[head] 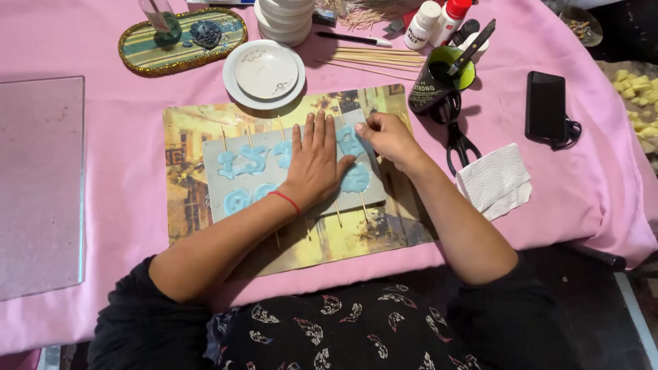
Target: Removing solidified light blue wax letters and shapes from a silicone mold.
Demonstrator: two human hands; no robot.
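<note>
The left hand [314, 163] lies flat, fingers spread wide, pressing on a grey sheet [226, 188] that carries blue shapes [241, 162] on sticks [338, 214]. The right hand [386, 139], just beside it, pinches narrowly at a blue shape at the sheet's top edge. Scissors [458, 140] and a napkin [495, 179] lie right of the right hand; a saucer [264, 72] sits beyond the left fingers.

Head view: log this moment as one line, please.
left hand flat on grey mould sheet | right hand pinching at sheet's far right edge | blue shapes on sticks | scissors right of placemat
</note>
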